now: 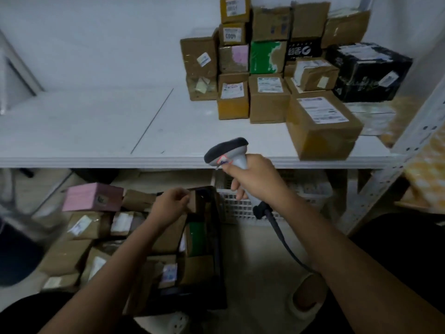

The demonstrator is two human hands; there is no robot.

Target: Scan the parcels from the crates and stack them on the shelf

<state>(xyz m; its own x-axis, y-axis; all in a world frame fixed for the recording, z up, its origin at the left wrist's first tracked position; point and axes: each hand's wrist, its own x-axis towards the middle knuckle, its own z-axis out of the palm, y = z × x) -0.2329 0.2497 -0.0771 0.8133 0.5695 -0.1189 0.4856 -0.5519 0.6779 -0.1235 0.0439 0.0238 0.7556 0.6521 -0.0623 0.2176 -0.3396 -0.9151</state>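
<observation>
The right hand (255,179) holds the grey scanner (228,153) at the middle, its fingers wrapped tight around the handle. At 7 o'clock the left hand (168,204) reaches into the black crate (216,273), fingers pinching a brown parcel (192,201). At 1 o'clock more parcels (277,68) sit stacked on the white shelf (96,121).

White shelf (96,121), taped cardboard parcels (265,75) stacked at its right end, black box (368,71) among them

shelf (96,121) white | parcels (268,98) brown | scanner (228,150) grey-black | one box (92,197) pink | crate (240,208) white lattice
</observation>
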